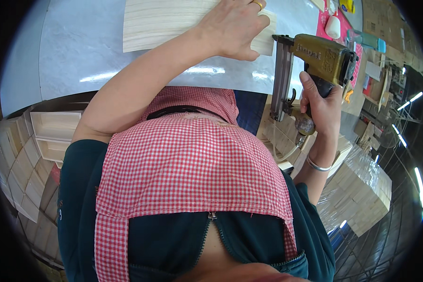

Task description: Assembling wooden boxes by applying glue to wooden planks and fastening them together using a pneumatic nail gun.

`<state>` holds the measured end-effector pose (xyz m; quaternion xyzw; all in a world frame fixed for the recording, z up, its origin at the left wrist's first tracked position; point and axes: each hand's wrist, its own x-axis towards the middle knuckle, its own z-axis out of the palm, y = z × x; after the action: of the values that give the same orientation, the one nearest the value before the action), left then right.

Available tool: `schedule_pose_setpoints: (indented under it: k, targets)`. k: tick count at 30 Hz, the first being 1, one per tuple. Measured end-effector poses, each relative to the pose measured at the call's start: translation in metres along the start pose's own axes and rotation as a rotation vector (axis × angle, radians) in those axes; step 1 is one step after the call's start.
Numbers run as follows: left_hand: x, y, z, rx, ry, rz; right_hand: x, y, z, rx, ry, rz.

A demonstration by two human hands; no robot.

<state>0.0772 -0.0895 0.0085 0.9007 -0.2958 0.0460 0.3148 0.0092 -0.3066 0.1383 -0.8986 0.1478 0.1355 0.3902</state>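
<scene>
My right hand (pixel 325 105) is wrapped round the handle of a pneumatic nail gun (pixel 318 54) with a gold-brown body. A black nose piece tops its long dark magazine, close to the right end of a pale wooden board (pixel 160 23). On that board lies my left hand (pixel 235 29), thumb spread away from the other fingers, a gold ring on one of them. The upper edge of the picture cuts off part of this hand. Whether the nail gun's nose touches the board, I cannot tell.
The board rests on a glossy pale table (pixel 89 51). To the right are a white bottle (pixel 332 27), a yellow tape roll (pixel 348 5) and a teal-lidded container (pixel 373 43). Wooden boxes (pixel 56 124) stand left, with a wrapped wood stack (pixel 362 188) right. A hose (pixel 286 155) hangs below the nail gun.
</scene>
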Motion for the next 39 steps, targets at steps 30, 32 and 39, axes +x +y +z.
schedule_pose_setpoints:
  k: [30,32,39]
  targets:
    - [-0.001,-0.006,-0.008,0.045,-0.058,0.052,0.047,-0.033,0.002,-0.068,-0.072,-0.083]
    - [-0.004,-0.005,-0.012,0.077,-0.082,0.033,0.049,-0.034,0.003,-0.082,-0.08,-0.093]
    - [-0.049,0.021,-0.093,0.437,-0.152,-0.177,0.03,-0.026,-0.005,-0.108,0.018,-0.091]
